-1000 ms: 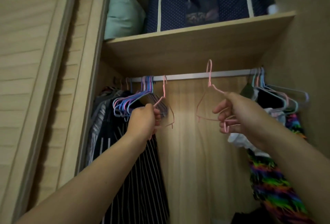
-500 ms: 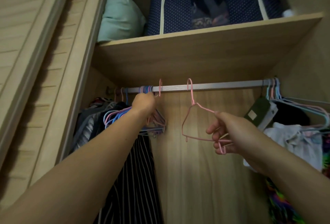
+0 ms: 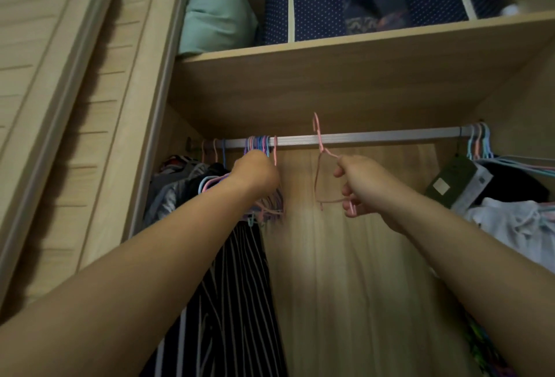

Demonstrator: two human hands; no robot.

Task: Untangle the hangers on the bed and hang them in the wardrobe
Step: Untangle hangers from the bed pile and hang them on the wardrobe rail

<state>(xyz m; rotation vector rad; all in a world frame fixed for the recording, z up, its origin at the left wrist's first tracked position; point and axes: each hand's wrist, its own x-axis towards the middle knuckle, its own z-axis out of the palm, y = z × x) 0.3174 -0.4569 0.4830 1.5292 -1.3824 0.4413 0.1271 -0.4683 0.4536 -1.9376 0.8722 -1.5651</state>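
Head view shows your right hand (image 3: pixel 365 186) pinching a pink hanger (image 3: pixel 321 172), its hook raised above the rail (image 3: pixel 390 138) near the rail's middle, not yet over it. Bring the hook down squarely onto the rail before you let go. Your left hand (image 3: pixel 255 174) is curled around the bunch of hung hangers (image 3: pixel 260 144) toward the rail's left end; steady them. On the shelf (image 3: pixel 360 55) above, a navy storage box (image 3: pixel 315 1) holds folded fabric.
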